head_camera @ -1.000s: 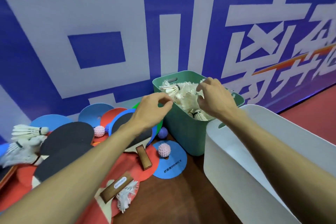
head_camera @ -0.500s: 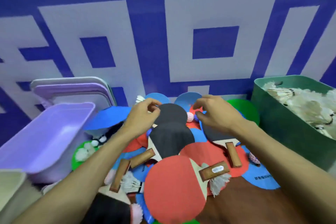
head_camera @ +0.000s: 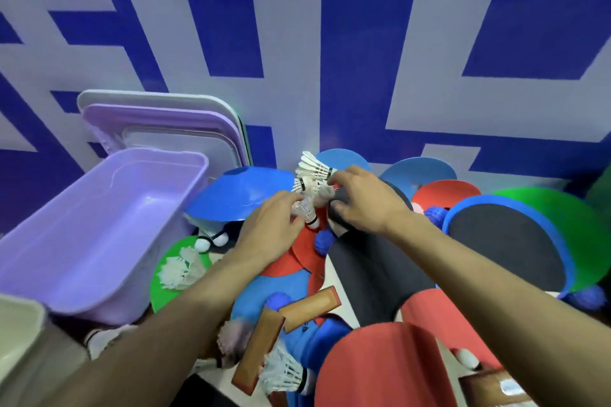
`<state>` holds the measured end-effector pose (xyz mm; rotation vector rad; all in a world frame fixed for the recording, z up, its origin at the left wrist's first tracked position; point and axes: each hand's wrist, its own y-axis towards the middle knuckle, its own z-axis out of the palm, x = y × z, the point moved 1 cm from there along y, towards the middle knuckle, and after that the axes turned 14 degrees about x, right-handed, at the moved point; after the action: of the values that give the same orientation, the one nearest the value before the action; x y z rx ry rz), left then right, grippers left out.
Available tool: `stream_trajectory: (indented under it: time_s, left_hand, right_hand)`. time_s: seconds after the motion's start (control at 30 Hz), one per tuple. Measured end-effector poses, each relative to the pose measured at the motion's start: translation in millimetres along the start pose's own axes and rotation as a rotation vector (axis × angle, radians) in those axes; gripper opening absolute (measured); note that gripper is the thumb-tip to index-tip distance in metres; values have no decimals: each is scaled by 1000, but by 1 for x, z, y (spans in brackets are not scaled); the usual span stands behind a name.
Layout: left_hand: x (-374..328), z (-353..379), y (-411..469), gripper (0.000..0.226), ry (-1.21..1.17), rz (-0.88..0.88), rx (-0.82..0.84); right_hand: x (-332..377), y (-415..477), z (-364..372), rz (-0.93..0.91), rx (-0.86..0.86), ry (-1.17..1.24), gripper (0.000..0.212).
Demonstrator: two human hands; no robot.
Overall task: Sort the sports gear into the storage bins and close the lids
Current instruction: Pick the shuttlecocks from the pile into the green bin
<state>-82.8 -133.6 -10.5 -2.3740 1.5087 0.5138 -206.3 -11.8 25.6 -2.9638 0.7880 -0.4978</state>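
A pile of sports gear covers the floor: table tennis paddles (head_camera: 373, 271) with black and red faces, flat blue, red and green discs, spiky balls and white shuttlecocks. My left hand (head_camera: 274, 228) pinches a shuttlecock (head_camera: 309, 213) near the middle of the pile. My right hand (head_camera: 360, 198) grips another shuttlecock (head_camera: 314, 168) by its cork end, feathers pointing left and up. Both hands meet just right of a blue cone (head_camera: 238, 195). An empty purple bin (head_camera: 99, 231) lies open at the left.
Purple and white lids (head_camera: 165, 122) lean on the blue and white wall behind the purple bin. A cream bin corner (head_camera: 20, 334) shows at the bottom left. More shuttlecocks (head_camera: 180, 269) lie on a green disc; another (head_camera: 284, 373) rests by the wooden paddle handles (head_camera: 261, 347).
My view swung left from the green shuttlecock bin to the pile and the purple bin. Both hands went from that bin down to the pile and closed on shuttlecocks.
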Motion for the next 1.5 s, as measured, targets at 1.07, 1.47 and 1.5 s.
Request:
stream_trajectory:
  time_s: [1.07, 1.47, 1.5]
  left_hand:
    - [-216, -20, -68, 6, -376, 402, -117]
    - [-405, 70, -67, 14, -633, 782, 140]
    - [-416, 77, -66, 14, -640, 801, 154]
  right_hand:
    - [-87, -254, -103, 256, -484, 264, 43]
    - [-224, -399, -139, 745, -602, 250, 45]
    - [-234, -406, -137, 786, -591, 246, 44]
